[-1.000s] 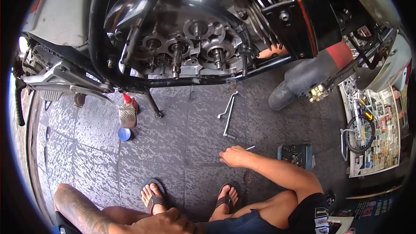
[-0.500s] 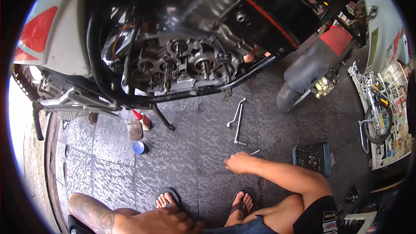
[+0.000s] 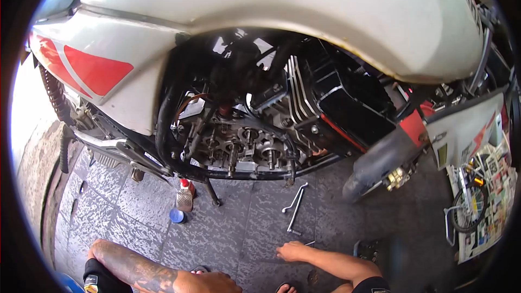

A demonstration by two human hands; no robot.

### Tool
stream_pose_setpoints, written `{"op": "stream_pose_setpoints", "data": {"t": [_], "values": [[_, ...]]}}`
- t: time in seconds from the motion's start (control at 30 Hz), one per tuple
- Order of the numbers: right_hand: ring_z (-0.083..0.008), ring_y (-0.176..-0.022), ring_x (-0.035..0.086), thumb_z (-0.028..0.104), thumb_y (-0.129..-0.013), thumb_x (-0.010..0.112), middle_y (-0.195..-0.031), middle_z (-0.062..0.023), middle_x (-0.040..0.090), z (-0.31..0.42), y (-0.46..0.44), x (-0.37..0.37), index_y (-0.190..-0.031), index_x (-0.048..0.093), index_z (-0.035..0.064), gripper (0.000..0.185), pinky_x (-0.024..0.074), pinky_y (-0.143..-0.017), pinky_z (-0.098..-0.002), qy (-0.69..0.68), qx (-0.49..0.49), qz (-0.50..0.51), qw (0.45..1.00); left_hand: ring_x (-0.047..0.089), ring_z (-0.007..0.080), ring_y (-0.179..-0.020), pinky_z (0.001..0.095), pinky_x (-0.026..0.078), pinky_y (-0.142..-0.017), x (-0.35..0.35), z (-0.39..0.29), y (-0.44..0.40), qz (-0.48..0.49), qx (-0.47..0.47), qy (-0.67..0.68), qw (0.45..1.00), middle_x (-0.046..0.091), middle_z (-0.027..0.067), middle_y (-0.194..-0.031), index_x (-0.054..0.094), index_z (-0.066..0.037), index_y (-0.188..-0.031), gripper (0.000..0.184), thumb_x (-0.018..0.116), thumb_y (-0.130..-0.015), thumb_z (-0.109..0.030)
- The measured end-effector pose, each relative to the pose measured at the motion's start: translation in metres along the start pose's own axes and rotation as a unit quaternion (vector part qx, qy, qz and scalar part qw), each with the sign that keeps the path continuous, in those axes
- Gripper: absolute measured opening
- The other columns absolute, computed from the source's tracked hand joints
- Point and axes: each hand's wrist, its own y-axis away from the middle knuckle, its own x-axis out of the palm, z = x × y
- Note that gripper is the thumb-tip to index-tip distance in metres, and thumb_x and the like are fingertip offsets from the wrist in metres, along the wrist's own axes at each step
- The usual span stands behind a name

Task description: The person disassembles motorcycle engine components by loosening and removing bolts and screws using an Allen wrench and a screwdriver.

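Note:
My left hand (image 3: 213, 282) is low at the bottom edge, fingers curled together and partly cut off; whatever it may hold is hidden. Further right, my right hand (image 3: 291, 250) is closed low over the dark tiled floor, its contents too small to tell. A thin metal rod (image 3: 310, 242) shows beside its wrist. Beyond that hand lie two metal wrenches (image 3: 294, 209). In front of me is a motorcycle's opened engine (image 3: 241, 149), its shafts and gears exposed. Neither hand touches it.
A bottle with a red cap (image 3: 185, 198) stands near a blue round lid (image 3: 177, 216). A tray of small parts (image 3: 367, 250) is right of my right arm. The wheel (image 3: 369, 171) and printed sheets (image 3: 488, 222) are further right. Another person's skin shows behind the engine (image 3: 239, 146).
The view has tilted up, so more of the white bodywork shows and both hands sit lower in the picture. My right hand remains closed near the wrenches.

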Motion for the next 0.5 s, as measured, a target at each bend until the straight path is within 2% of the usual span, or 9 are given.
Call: {"op": "stream_pose_setpoints", "data": {"t": [0.03,0.17,0.37,0.43,0.5], "values": [[-0.0397,-0.093,0.062,0.034,-0.092,0.047,-0.095,-0.0228,0.065,-0.003,-0.003,0.003,-0.106,0.059,0.0063,0.034,0.0482,-0.079,-0.0504,0.000,-0.005,0.009,1.000,0.062,0.0355,-0.078,0.0456,0.047,-0.071,-0.010,-0.005,-0.001,0.059,-0.016,-0.027,0.998,0.064,0.0195,-0.082,0.061,-0.002,-0.100,0.036,0.046,-0.088,-0.033],[-0.0392,-0.092,0.062,0.032,-0.093,0.046,-0.093,-0.0219,0.065,-0.010,-0.003,-0.003,-0.106,0.058,0.0050,0.033,0.0480,-0.079,-0.0498,-0.003,-0.006,0.010,1.000,0.061,0.0353,-0.078,0.0450,0.046,-0.073,0.002,0.003,-0.002,0.026,-0.026,-0.019,0.999,0.064,0.0192,-0.083,0.061,-0.001,-0.103,0.038,0.046,-0.088,-0.032],[-0.0387,-0.092,0.062,0.032,-0.094,0.044,-0.093,-0.0209,0.065,-0.011,0.002,-0.008,-0.106,0.058,0.0048,0.033,0.0481,-0.079,-0.0489,-0.011,0.015,-0.013,1.000,0.060,0.0353,-0.081,0.0435,0.045,-0.076,0.012,0.018,-0.002,0.008,0.013,-0.013,1.000,0.064,0.0199,-0.087,0.060,0.000,-0.107,0.040,0.045,-0.089,-0.033],[-0.0387,-0.092,0.062,0.032,-0.094,0.044,-0.093,-0.0208,0.065,-0.012,0.001,-0.006,-0.106,0.058,0.0049,0.033,0.0481,-0.079,-0.0488,-0.011,0.011,-0.020,1.000,0.060,0.0365,-0.080,0.0440,0.046,-0.074,0.015,0.020,-0.001,-0.030,0.034,0.011,0.999,0.063,0.0207,-0.085,0.060,-0.001,-0.106,0.041,0.045,-0.090,-0.034],[-0.0387,-0.091,0.062,0.033,-0.094,0.044,-0.093,-0.0206,0.066,-0.011,0.000,-0.002,-0.107,0.058,0.0051,0.034,0.0480,-0.080,-0.0486,-0.007,0.004,-0.012,1.000,0.060,0.0371,-0.079,0.0447,0.046,-0.073,0.017,0.027,-0.003,-0.007,0.033,0.025,0.999,0.063,0.0208,-0.086,0.060,-0.001,-0.106,0.041,0.045,-0.090,-0.035]]}}
